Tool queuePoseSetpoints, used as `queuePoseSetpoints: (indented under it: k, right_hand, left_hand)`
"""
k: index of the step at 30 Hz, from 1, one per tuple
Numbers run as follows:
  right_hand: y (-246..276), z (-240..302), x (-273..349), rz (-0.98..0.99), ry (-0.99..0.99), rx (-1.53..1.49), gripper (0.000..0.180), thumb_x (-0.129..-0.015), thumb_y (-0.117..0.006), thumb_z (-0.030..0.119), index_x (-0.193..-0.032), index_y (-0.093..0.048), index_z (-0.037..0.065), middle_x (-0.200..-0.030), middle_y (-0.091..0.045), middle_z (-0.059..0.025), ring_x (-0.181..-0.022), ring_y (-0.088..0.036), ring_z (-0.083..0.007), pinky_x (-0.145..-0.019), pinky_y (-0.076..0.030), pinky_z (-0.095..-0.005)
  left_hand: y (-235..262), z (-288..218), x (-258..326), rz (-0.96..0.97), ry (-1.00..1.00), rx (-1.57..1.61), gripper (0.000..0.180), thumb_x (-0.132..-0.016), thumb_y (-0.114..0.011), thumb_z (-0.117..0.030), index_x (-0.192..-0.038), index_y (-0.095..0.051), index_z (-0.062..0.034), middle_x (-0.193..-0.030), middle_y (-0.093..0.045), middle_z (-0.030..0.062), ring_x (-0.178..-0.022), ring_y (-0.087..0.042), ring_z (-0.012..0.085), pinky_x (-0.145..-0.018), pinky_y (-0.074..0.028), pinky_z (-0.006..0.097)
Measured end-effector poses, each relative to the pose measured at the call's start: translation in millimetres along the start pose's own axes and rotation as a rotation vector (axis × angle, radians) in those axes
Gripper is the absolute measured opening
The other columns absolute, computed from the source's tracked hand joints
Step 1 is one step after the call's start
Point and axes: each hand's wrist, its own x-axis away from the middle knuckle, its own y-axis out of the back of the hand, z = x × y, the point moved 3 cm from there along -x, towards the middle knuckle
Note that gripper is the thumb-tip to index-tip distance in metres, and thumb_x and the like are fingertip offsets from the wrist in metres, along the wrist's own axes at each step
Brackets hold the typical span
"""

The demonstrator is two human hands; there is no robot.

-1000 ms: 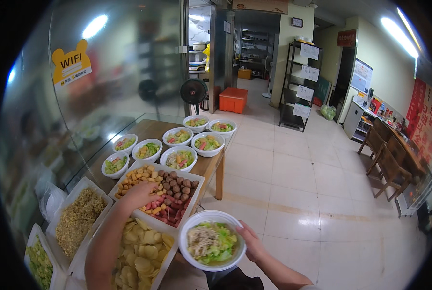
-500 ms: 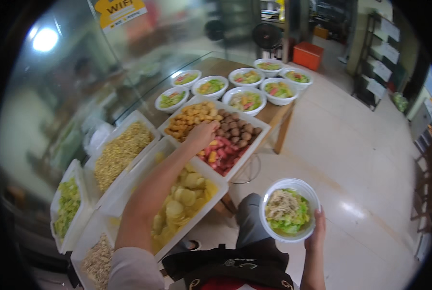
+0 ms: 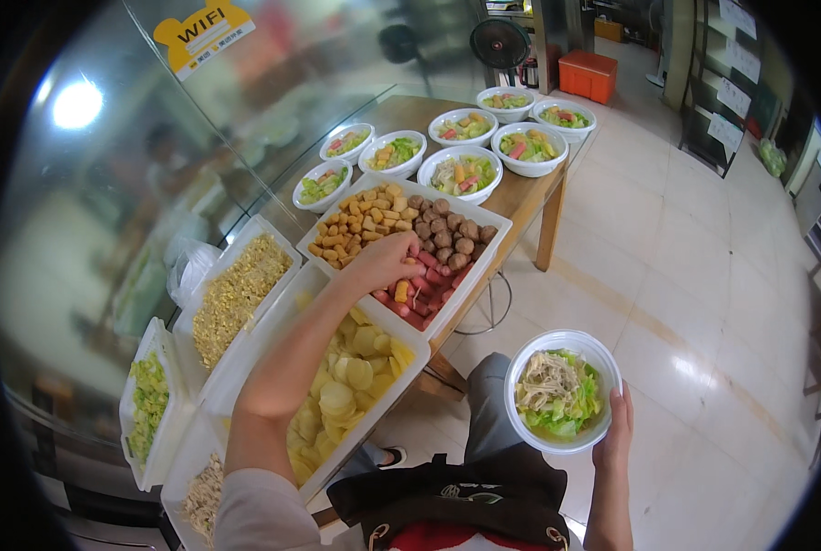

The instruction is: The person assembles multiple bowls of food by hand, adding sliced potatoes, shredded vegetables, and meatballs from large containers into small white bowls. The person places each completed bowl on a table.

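left hand (image 3: pixel 380 264) reaches into the white divided tray (image 3: pixel 484 266) on the wooden table (image 3: pixel 520 197). its fingers are curled down and pressed together over the red sausage pieces (image 3: pixel 419 285); what they pinch i cannot tell, because the fingertips are hidden under the hand. beside the sausages, in the same tray, lie brown meatballs (image 3: pixel 447 230) and golden fried cubes (image 3: pixel 360 225). right hand (image 3: pixel 612 432) holds a white bowl (image 3: pixel 562 390) from its right rim, fingers wrapped at the edge, well apart from the table, over the floor. the bowl has green lettuce and pale shredded strips inside. near the left forearm a tray of yellow potato slices (image 3: pixel 351 390) stands.
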Motion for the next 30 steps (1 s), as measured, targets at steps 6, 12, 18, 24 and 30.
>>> queuePoseSetpoints:
  k: [6,12,18,24,30]
  right_hand:
    - [-1,-3,-1,0.0,-0.015,-0.001,0.065,-0.092,-0.055,0.031,-0.142,-0.029,-0.002,-0.14,-0.039,-0.0167,-0.128,-0.039,-0.0249,-0.105,-0.034,-0.0355]
    - [-2,-5,0,-0.028,-0.008,0.012,0.068,-0.092,-0.054,0.032,-0.142,-0.026,-0.003,-0.14,-0.038,-0.02,-0.128,-0.04,-0.0272,-0.105,-0.035,-0.0367]
    - [-7,-2,1,0.023,-0.007,0.002,0.066,-0.092,-0.053,0.031,-0.142,-0.027,-0.004,-0.14,-0.039,-0.0197,-0.128,-0.041,-0.027,-0.104,-0.036,-0.0364]
    - [-4,-6,-2,0.034,-0.027,-0.009,0.064,-0.092,-0.056,0.03,-0.141,-0.031,-0.002,-0.139,-0.041,-0.0166,-0.127,-0.04,-0.0246,-0.104,-0.035,-0.0352]
    - [-9,3,5,0.03,0.007,0.048,0.06,-0.093,-0.054,0.03,-0.139,-0.035,-0.003,-0.138,-0.042,-0.0155,-0.127,-0.04,-0.0232,-0.105,-0.033,-0.0336]
  left_hand:
    - [-6,6,-3,0.07,-0.193,0.057,0.024,-0.08,-0.069,-0.017,-0.094,-0.055,-0.0034,-0.089,-0.061,0.0111,-0.081,-0.06,0.0226,-0.069,-0.048,0.033]
    - [29,19,4,0.094,0.217,0.999,0.012,-0.09,-0.062,-0.019,-0.097,-0.057,-0.011,-0.089,-0.057,-0.0028,-0.078,-0.054,0.004,-0.059,-0.043,0.017]
    - [33,40,2,0.134,0.081,1.533,0.015,-0.09,-0.062,-0.021,-0.101,-0.057,-0.0119,-0.082,-0.054,-0.0034,-0.068,-0.05,0.0047,-0.053,-0.037,0.016]
    - [27,44,-20,-0.245,-0.039,0.174,0.028,-0.08,-0.069,-0.016,-0.104,-0.057,-0.0075,-0.083,-0.055,0.0042,-0.077,-0.056,0.0173,-0.067,-0.047,0.029]
    - [7,33,-39,-0.399,-0.121,-0.235,0.025,-0.075,-0.066,-0.008,-0.099,-0.059,-0.0081,-0.086,-0.058,0.0111,-0.088,-0.058,0.0331,-0.077,-0.047,0.04]
